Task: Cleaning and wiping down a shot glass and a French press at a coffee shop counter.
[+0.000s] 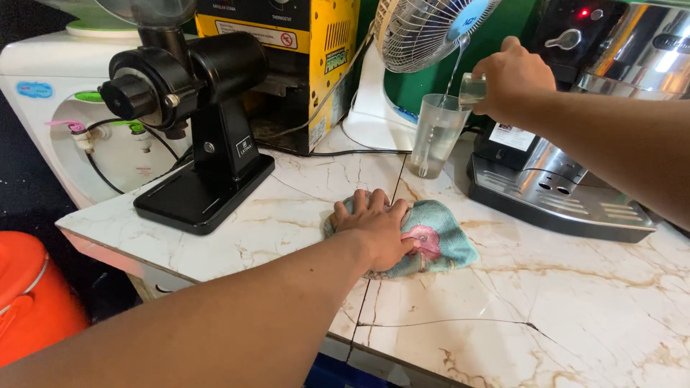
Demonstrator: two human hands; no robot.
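Observation:
My left hand [374,226] lies flat, fingers spread, on a teal cloth with a pink patch [442,241] on the marble counter [560,316]. My right hand [510,75] is raised at the back and grips a small clear glass [472,91], tilted sideways over a tall clear plastic cup [435,136]. A thin stream of water runs past the small glass toward the tall cup, which stands upright on the counter with something thin inside it.
A black coffee grinder [201,122] stands at the left. A steel espresso machine [575,179] sits at the right. A white fan [417,43], a yellow machine [309,65], a water dispenser [65,115] and an orange container [32,302] surround the counter. A black cable [345,152] crosses it.

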